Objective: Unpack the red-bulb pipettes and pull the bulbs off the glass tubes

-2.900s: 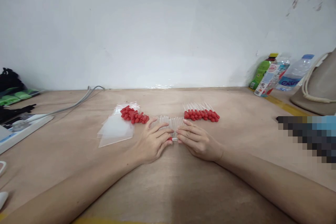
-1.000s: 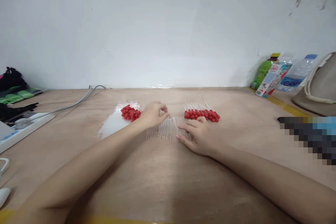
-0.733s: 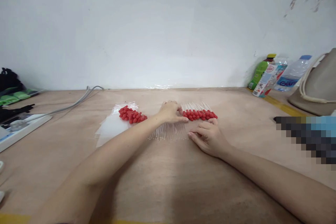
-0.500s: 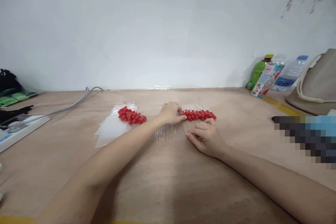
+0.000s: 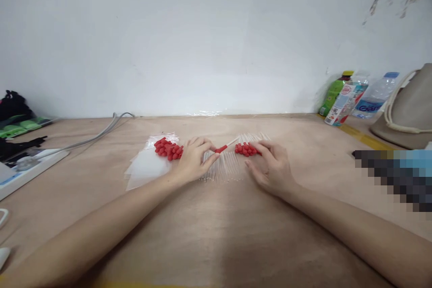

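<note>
My left hand pinches the red end of a red-tipped white stick between thumb and fingers. The stick slants up to the right, over thin clear rods laid side by side. My right hand rests at the right end of a row of red-tipped sticks, its thumb apart from the fingers. Its fingertips touch or cover the last red tips; I cannot tell which. Left of my left hand, a heap of red pieces lies on clear plastic bags, partly hidden by that hand.
A white power strip with a grey cable lies at left. Black and green items sit behind it. Bottles, a carton and a beige bag stand at right. A white wall closes the back.
My left hand has moved left from the row and now holds a red-tipped stick. My right hand has opened from a curled pose and reached over the row's right end.
</note>
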Available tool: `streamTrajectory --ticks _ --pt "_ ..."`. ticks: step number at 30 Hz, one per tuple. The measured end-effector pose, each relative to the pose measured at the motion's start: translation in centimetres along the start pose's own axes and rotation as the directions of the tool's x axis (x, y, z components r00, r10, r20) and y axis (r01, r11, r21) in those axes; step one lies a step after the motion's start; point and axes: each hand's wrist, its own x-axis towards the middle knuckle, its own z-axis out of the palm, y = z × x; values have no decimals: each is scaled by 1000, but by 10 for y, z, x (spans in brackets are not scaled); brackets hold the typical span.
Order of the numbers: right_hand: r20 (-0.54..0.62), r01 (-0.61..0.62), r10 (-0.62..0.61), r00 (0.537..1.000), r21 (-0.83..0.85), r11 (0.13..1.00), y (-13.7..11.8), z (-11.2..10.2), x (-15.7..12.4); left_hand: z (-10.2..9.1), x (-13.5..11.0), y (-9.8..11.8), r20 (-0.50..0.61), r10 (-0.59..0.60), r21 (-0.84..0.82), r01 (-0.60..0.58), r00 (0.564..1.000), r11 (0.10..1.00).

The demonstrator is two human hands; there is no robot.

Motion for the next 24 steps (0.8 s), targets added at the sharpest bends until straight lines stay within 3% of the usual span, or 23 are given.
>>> streamTrajectory --ticks 3,6,8,13,24 --pt "64 103 -99 993 -58 993 -3 4 12 -12 -22 -10 3 86 26 -86 996 996" --pt "176 246 -241 954 -4 969 -7 14 17 -14 -36 -19 1 131 23 -131 991 991" --pt "177 279 -283 943 49 959 -10 22 14 -12 -41 -23 -4 133 9 -133 991 991" --pt "94 247 -264 960 155 956 -16 30 5 -8 -41 -15 13 119 -15 -119 993 993" --pt "168 218 -264 950 250 943 -22 30 3 5 -34 7 -18 247 58 -245 969 968"
